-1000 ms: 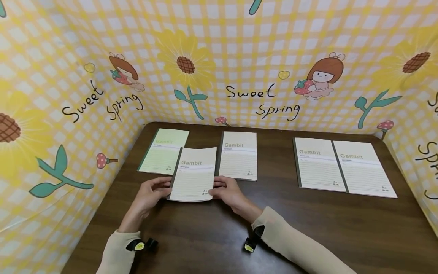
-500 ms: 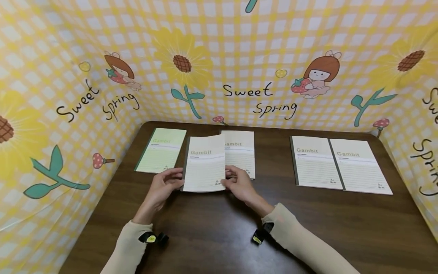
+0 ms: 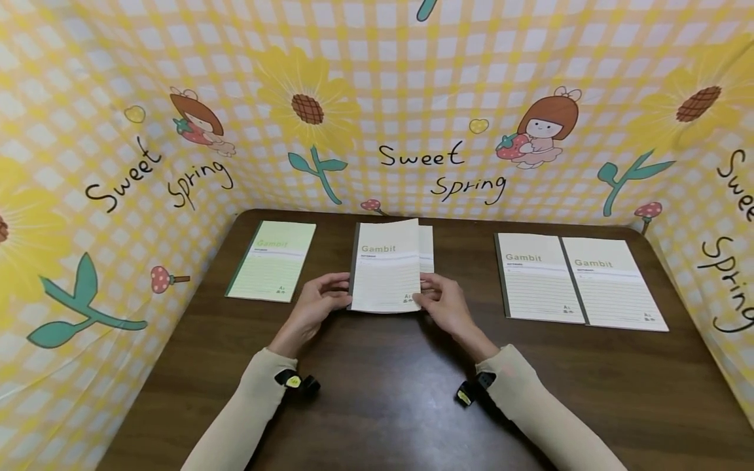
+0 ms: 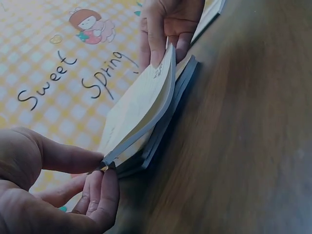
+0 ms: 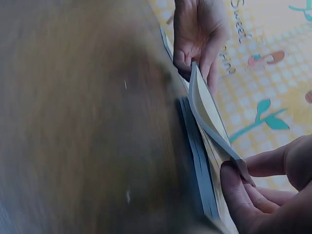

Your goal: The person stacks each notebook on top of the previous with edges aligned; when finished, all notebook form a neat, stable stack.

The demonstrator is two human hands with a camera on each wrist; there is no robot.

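Observation:
A cream Gambit notebook (image 3: 385,268) with a dark spine is held by both hands over the middle of the table. My left hand (image 3: 318,304) pinches its lower spine side between thumb and fingers. On the opposite side, my right hand (image 3: 444,301) grips the lower right edge. The notebook bows between them, as both wrist views show. Directly beneath lies a small stack of notebooks (image 4: 168,126), mostly covered in the head view, where only a strip of cream cover (image 3: 427,248) peeks out on the right. In the right wrist view the stack's edges (image 5: 197,161) sit just below the held notebook.
A green notebook (image 3: 271,261) lies to the left on the dark wooden table (image 3: 383,405). Two cream piles or notebooks sit side by side at the right, a left one (image 3: 538,278) and a right one (image 3: 615,284). Yellow checked cloth (image 3: 406,98) walls the table's back and sides.
Both hands have carried the cream notebook rightward and away from me, from beside the green notebook to over the middle stack. The grip has stayed the same.

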